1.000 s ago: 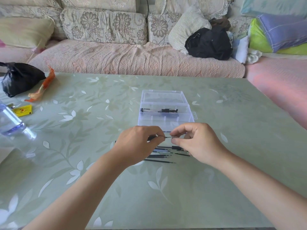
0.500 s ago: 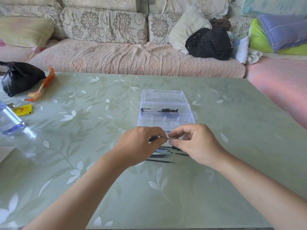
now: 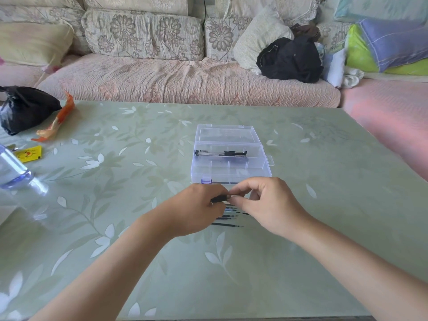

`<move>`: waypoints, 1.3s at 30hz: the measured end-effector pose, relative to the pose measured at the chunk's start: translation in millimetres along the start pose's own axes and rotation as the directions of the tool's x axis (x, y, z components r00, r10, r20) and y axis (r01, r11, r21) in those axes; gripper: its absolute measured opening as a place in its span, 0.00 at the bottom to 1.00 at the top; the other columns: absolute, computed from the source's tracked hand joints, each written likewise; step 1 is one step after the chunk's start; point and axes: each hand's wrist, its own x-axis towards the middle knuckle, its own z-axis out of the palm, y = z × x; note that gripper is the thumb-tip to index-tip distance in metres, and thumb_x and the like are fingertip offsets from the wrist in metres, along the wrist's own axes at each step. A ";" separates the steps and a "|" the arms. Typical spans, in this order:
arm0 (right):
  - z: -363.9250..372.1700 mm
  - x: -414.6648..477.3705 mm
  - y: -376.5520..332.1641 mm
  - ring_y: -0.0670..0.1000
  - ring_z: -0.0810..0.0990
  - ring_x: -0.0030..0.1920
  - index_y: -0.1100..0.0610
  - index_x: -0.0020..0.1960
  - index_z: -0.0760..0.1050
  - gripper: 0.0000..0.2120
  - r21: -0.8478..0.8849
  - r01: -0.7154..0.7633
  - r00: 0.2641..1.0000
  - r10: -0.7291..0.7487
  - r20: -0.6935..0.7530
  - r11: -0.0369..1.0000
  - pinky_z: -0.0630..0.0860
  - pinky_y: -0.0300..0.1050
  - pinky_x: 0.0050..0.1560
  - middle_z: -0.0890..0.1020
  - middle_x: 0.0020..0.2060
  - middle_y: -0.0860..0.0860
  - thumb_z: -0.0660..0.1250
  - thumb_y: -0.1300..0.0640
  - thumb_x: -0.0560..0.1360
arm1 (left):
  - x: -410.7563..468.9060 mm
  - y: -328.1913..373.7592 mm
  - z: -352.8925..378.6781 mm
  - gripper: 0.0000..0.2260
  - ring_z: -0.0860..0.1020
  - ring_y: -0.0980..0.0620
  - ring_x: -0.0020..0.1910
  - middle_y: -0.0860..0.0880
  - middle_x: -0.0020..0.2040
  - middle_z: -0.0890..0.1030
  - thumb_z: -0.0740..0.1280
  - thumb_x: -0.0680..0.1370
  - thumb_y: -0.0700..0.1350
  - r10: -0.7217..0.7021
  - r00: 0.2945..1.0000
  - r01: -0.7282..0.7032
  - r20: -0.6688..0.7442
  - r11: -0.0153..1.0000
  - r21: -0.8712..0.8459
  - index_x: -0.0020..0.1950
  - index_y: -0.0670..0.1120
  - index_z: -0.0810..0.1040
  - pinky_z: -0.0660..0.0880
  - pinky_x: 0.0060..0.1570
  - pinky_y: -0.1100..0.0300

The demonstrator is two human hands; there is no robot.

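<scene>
You have two hands, left hand (image 3: pixel 196 210) and right hand (image 3: pixel 272 205), and one black pen piece (image 3: pixel 219 199). 12 o'clock: one clear box (image 3: pixel 231 176). 6 o'clock: about five loose refills (image 3: pixel 228 225). 9–10 o'clock: one bottle (image 3: pixel 11 172), one yellow packet (image 3: pixel 29 154), one orange wrapper (image 3: pixel 55 121), one black bag (image 3: pixel 25 108).

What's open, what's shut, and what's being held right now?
Clear box, open, lid laid back.
Pens, lying flat in the box's far compartment.
Refills, loose, flat on the table.
Black pen piece, pinched between both hands.
Left hand, pinching the piece.
Right hand, pinching the piece.
Black bag, looks tied shut.
</scene>
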 end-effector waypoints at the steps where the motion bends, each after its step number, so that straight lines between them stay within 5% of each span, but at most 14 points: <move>1: -0.6 0.2 0.9 0.44 0.65 0.25 0.45 0.43 0.83 0.01 -0.013 0.003 1.000 -0.003 0.000 1.000 0.62 0.33 0.26 0.74 0.21 0.37 0.74 0.52 0.73 | -0.1 -0.2 0.3 0.08 0.71 0.58 0.29 0.51 0.41 0.81 0.61 0.77 0.42 0.000 1.000 0.000 -0.002 1.000 0.010 0.51 0.53 0.77 0.68 0.30 0.68; 10: -0.3 3.9 11.1 0.42 0.73 0.33 0.44 0.44 0.79 0.06 -0.254 0.103 0.995 -0.096 0.039 0.962 0.66 0.34 0.34 0.79 0.40 0.36 0.71 0.43 0.71 | 0.2 -3.5 -2.9 0.05 0.79 0.53 0.37 0.60 0.41 0.82 0.64 0.78 0.47 0.010 0.999 -0.009 -0.031 0.999 0.036 0.46 0.57 0.76 0.78 0.39 0.54; 14: -2.4 4.2 12.7 0.44 0.72 0.31 0.45 0.40 0.77 0.06 -0.245 0.119 0.993 -0.117 0.023 0.962 0.66 0.35 0.33 0.79 0.40 0.35 0.74 0.48 0.71 | -0.3 -3.7 -4.6 0.04 0.78 0.51 0.36 0.61 0.41 0.82 0.65 0.78 0.48 0.028 0.999 -0.027 -0.040 0.999 0.038 0.46 0.57 0.77 0.79 0.42 0.49; 18: -2.0 4.0 14.0 0.43 0.73 0.34 0.45 0.40 0.78 0.07 -0.335 0.157 0.988 -0.145 0.060 0.929 0.66 0.38 0.34 0.77 0.38 0.38 0.69 0.43 0.74 | -1.5 -3.1 -6.1 0.05 0.77 0.59 0.35 0.62 0.41 0.82 0.64 0.78 0.49 0.033 0.999 -0.031 -0.035 0.998 0.052 0.49 0.58 0.78 0.79 0.43 0.54; 27: -1.6 2.2 13.2 0.43 0.72 0.34 0.45 0.43 0.79 0.08 -0.477 0.231 0.971 -0.230 0.062 0.848 0.70 0.40 0.36 0.75 0.37 0.42 0.65 0.44 0.77 | -0.3 -1.8 -5.4 0.10 0.72 0.57 0.30 0.63 0.42 0.82 0.59 0.82 0.49 0.053 0.998 -0.050 -0.016 0.987 0.150 0.48 0.57 0.80 0.71 0.34 0.63; 31: 1.9 1.7 14.3 0.46 0.73 0.37 0.48 0.42 0.78 0.10 -0.484 0.242 0.970 -0.212 0.116 0.841 0.71 0.44 0.38 0.73 0.34 0.42 0.63 0.47 0.79 | -0.7 -2.8 -5.6 0.09 0.75 0.54 0.37 0.58 0.42 0.82 0.61 0.81 0.48 0.108 0.993 -0.097 -0.037 0.970 0.224 0.48 0.55 0.80 0.73 0.38 0.57; 36: 1.9 1.6 15.1 0.47 0.73 0.36 0.47 0.45 0.78 0.08 -0.514 0.261 0.965 -0.237 0.113 0.817 0.72 0.44 0.37 0.74 0.38 0.43 0.62 0.47 0.79 | 1.1 -3.6 -2.8 0.10 0.75 0.57 0.34 0.60 0.41 0.83 0.60 0.81 0.50 0.067 0.998 -0.066 -0.004 0.982 0.178 0.46 0.57 0.80 0.70 0.33 0.65; 39: 2.9 3.2 16.8 0.47 0.73 0.38 0.47 0.44 0.79 0.09 -0.506 0.249 0.968 -0.196 0.156 0.826 0.73 0.45 0.40 0.73 0.35 0.43 0.62 0.47 0.79 | 1.9 -4.9 -2.5 0.09 0.76 0.55 0.35 0.58 0.40 0.82 0.61 0.81 0.49 0.088 0.996 -0.084 -0.008 0.977 0.194 0.45 0.56 0.80 0.73 0.36 0.60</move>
